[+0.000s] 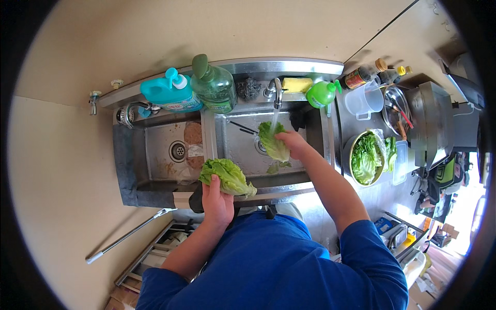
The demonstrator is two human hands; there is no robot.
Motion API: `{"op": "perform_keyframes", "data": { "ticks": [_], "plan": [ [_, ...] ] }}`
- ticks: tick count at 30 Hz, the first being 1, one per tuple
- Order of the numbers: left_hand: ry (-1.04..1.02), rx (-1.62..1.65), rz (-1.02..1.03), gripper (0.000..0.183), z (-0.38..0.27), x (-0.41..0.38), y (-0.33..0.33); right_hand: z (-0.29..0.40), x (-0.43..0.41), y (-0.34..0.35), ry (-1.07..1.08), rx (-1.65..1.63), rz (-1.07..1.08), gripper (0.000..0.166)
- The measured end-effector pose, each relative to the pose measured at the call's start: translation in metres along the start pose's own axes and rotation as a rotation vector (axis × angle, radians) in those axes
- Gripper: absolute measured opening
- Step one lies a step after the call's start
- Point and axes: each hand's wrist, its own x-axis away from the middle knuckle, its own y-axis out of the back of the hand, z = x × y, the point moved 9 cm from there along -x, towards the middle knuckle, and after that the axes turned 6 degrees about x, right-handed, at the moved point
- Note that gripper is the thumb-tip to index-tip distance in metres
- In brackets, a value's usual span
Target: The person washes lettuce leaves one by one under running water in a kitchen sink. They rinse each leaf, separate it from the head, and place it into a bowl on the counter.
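Note:
My left hand (pixel 217 201) grips a head of lettuce (pixel 226 176) above the front rim of the steel double sink (pixel 232 155). In my right hand (pixel 295 144) is a loose lettuce leaf (pixel 273 143), held over the right basin. Water runs from the faucet (pixel 277 93) onto that leaf. Small leaf scraps (pixel 278 167) lie on the basin floor below it, and a pair of dark sticks (pixel 243 128) rests near the drain, which the leaf partly hides. A round bowl (pixel 350 155) of lettuce leaves (pixel 364 162) stands on the counter to the right.
Packaged brown food (pixel 193 133) lies in the left basin. Behind the sink stand a turquoise detergent jug (pixel 170 93), a green pump bottle (pixel 215 89), a steel scourer (pixel 248 89), a yellow sponge (pixel 297 85) and a light-green bottle (pixel 321 94). A plastic jug (pixel 363 100) and a metal bowl (pixel 395 101) sit at right.

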Motion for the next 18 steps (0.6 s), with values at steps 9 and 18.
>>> {"op": "perform_keyframes", "data": {
  "ticks": [9, 18],
  "plan": [
    [0.007, 0.045, 0.010, 0.036, -0.001, 0.004, 0.001, 0.002, -0.007, -0.017, -0.034, -0.104, -0.041, 0.032],
    [0.025, 0.050, 0.015, 0.035, 0.002, 0.006, 0.000, -0.016, -0.014, 0.016, -0.024, 0.028, -0.101, 0.034]
  ]
}}
